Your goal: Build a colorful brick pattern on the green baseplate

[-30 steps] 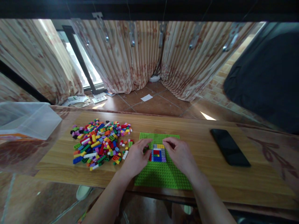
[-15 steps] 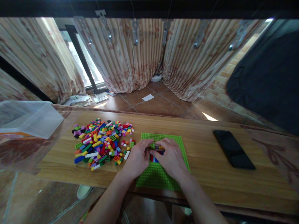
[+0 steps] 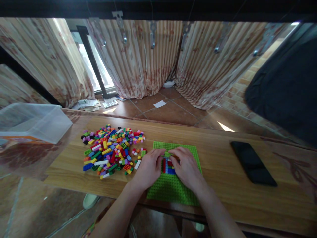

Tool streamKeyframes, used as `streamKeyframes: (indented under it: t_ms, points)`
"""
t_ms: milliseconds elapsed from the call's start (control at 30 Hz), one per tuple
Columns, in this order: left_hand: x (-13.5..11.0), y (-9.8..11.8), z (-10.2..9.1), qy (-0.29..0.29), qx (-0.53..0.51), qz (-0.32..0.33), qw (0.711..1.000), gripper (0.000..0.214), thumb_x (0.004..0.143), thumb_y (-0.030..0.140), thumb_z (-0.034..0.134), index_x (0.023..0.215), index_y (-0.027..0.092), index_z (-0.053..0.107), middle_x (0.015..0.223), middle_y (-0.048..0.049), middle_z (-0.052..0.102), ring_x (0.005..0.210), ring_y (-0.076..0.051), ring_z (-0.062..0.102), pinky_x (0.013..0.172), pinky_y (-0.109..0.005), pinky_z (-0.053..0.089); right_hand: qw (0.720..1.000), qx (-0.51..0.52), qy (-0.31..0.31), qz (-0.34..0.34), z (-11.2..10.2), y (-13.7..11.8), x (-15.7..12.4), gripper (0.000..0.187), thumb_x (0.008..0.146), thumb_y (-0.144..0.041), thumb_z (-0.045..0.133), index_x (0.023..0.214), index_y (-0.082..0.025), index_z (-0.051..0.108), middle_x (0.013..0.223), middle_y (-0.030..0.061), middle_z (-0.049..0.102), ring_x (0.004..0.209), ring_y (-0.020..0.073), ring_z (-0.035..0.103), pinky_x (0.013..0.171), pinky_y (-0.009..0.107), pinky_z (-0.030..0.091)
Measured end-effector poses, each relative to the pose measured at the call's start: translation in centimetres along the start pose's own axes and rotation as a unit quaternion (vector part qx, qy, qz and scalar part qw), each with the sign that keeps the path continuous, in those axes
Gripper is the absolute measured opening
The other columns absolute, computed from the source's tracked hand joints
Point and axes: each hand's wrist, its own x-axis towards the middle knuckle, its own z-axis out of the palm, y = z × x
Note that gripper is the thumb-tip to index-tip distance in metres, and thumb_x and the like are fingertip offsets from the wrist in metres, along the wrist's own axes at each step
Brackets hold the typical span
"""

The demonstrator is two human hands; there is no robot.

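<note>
A green studded baseplate [image 3: 170,195] lies on the wooden board, and both hands work above its upper middle. On it sits a low build of red, light blue and dark blue toy bricks [image 3: 169,168], partly covered by my fingers. My left hand [image 3: 150,167] reaches in from the left with curled fingers, its tips against a small light green toy brick [image 3: 167,154]. From the other side my right hand [image 3: 186,167] closes its thumb and fingers at the same brick. Exactly how each fingertip grips it is partly hidden.
Left of the baseplate spreads a pile of loose, many-coloured toy bricks [image 3: 111,152]. A clear plastic bin [image 3: 49,124] stands at the far left. To the right lies a black phone [image 3: 253,163] on the wooden board [image 3: 215,185]. Curtains [image 3: 148,66] hang beyond it.
The view has shifted slightly, moving the scene rightward. My hands have parted a little at the fingertips, so more of the red and blue build shows between them.
</note>
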Motion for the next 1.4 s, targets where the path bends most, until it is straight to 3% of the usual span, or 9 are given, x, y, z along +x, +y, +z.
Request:
streamKeyframes:
  t_ms: [733,1100,1233,1400]
  points:
    - [-0.2,0.0,0.5,-0.020,0.027,0.004,0.999,0.032,0.089,0.008,0.044,0.108,0.020,0.066,0.103,-0.0060,0.068,0.095,-0.016,0.064,0.086,-0.030,0.052,1.000,-0.003,-0.020,-0.008,-0.2,-0.3,0.1,0.020,0.088,-0.016,0.051,0.096,-0.020,0.068,0.094,0.0059,0.064,0.093,0.0213,0.055,0.086,0.035,0.042]
    - [0.2,0.2,0.5,-0.018,0.020,-0.012,1.000,0.025,0.090,0.012,0.046,0.097,0.019,0.069,0.097,-0.0052,0.071,0.087,-0.015,0.066,0.082,-0.027,0.052,1.000,0.003,-0.029,0.001,-0.3,-0.6,0.2,0.022,0.088,-0.014,0.049,0.097,-0.018,0.069,0.096,0.0078,0.066,0.094,0.0217,0.056,0.087,0.036,0.043]
    - [0.5,0.2,0.6,-0.004,-0.006,-0.043,0.999,0.023,0.087,0.011,0.050,0.093,0.019,0.071,0.091,-0.0041,0.073,0.083,-0.015,0.067,0.078,-0.026,0.052,1.000,0.003,-0.023,-0.001,-0.2,-0.5,0.3,0.021,0.087,-0.014,0.051,0.096,-0.017,0.070,0.095,0.0074,0.067,0.093,0.0212,0.056,0.086,0.035,0.043]
    - [1.2,0.1,0.7,0.010,-0.053,-0.129,0.990,0.021,0.082,0.010,0.056,0.086,0.019,0.074,0.084,-0.0024,0.075,0.077,-0.014,0.068,0.074,-0.025,0.052,1.000,0.006,-0.022,-0.002,-0.1,-0.4,0.3,0.019,0.086,-0.012,0.054,0.095,-0.016,0.071,0.095,0.0075,0.067,0.092,0.0205,0.056,0.087,0.033,0.043]
